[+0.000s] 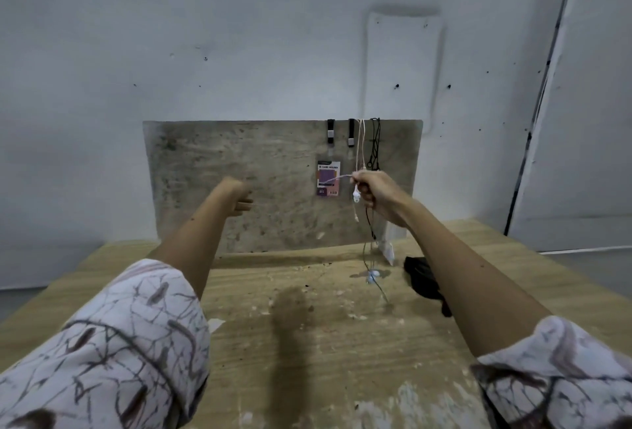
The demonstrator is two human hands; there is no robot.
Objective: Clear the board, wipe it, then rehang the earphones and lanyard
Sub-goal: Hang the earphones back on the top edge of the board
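Head view: the right hand [374, 194] is closed round white earphones [356, 194], whose cord runs up over the top edge of the board [239, 168] just above it. The left hand [239, 201], loosely curled, seems to pinch a thin strand, though blur leaves that unsure. The lanyard [329, 177] hangs just left of the right hand. The cord looks light, limp and tangle-prone; best held near the buds.

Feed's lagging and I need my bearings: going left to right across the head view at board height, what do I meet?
Left hand → ID card holder → right hand, gripping the white earphone cable. The black cord beside that cable overlaps it, so I leave it out.
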